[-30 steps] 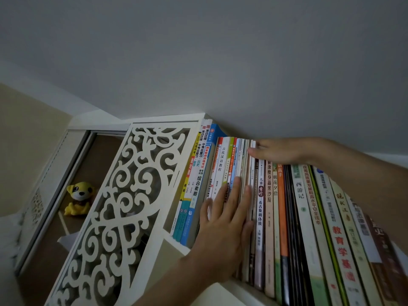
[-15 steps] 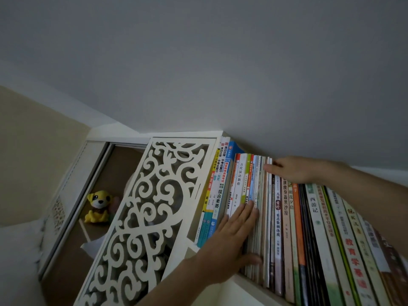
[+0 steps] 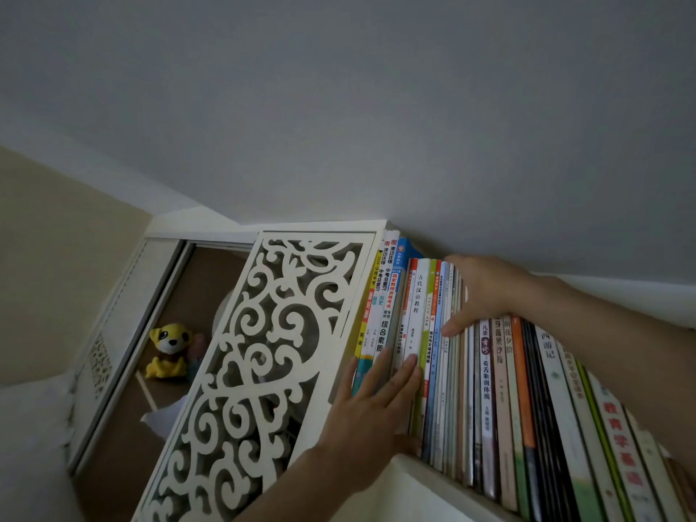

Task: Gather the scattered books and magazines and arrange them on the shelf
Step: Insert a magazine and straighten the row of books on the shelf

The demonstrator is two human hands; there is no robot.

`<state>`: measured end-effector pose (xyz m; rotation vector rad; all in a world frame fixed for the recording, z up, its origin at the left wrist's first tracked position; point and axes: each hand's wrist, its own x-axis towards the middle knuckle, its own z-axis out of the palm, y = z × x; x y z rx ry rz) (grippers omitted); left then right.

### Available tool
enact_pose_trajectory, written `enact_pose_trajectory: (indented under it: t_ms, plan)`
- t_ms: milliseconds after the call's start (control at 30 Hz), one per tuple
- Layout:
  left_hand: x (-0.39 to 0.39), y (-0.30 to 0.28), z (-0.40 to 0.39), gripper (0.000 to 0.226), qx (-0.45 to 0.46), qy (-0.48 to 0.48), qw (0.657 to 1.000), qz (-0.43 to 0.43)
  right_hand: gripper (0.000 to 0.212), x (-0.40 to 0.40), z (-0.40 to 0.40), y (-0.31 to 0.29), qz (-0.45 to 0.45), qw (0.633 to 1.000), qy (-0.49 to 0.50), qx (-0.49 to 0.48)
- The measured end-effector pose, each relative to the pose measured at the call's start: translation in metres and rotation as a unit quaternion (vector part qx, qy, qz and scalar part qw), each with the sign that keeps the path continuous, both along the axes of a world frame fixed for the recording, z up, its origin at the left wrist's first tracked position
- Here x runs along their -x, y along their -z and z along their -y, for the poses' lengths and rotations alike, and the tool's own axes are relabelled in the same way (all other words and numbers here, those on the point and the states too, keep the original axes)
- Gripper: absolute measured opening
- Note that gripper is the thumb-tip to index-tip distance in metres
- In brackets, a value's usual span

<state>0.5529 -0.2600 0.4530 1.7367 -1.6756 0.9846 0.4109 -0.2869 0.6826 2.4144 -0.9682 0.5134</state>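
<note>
standing packed, slim colourful books (image 3: 487, 374) (spines outward) line the shelf (image 3: 425, 487).

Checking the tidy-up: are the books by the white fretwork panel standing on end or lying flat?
Standing on end, spines outward: the colourful books are packed side by side on the white shelf, left hand flat against them.

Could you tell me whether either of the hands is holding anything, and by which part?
The right hand grips the thin books by their top ends, thumb on the spines; the left hand only presses flat on spines.
</note>
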Motion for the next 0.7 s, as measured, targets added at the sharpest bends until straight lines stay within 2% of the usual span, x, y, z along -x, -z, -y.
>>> enact_pose_trajectory:
  t_ms: [133,200,267,400,500,633,700]
  plan:
    - [-0.007,0.004,-0.008,0.073,-0.023,-0.009,1.0,-0.013,0.099,0.005,0.001,0.002,-0.007,1.0,0.006,0.023]
    - [-0.01,0.009,-0.004,0.071,-0.038,-0.028,0.999,-0.021,0.115,0.004,0.003,0.002,-0.003,0.999,0.008,0.043]
    - [-0.012,0.01,0.002,0.07,-0.017,-0.027,0.999,-0.017,0.125,-0.003,0.005,0.005,-0.022,0.997,0.003,0.076]
    - [-0.009,0.005,0.004,0.066,-0.002,-0.018,1.0,-0.003,0.112,-0.014,0.011,0.013,-0.026,0.991,0.005,0.13]
    - [-0.004,0.005,0.001,0.066,-0.016,-0.015,0.999,-0.028,0.112,-0.016,0.007,0.014,-0.026,0.991,0.028,0.129]
    - [0.009,0.006,-0.013,0.078,-0.022,0.065,0.994,-0.084,0.133,0.005,-0.004,0.011,-0.032,0.989,0.075,0.119]
    - [0.027,0.002,-0.021,0.071,-0.008,0.12,0.987,-0.108,0.136,0.029,-0.016,0.002,-0.007,0.989,0.111,0.101]
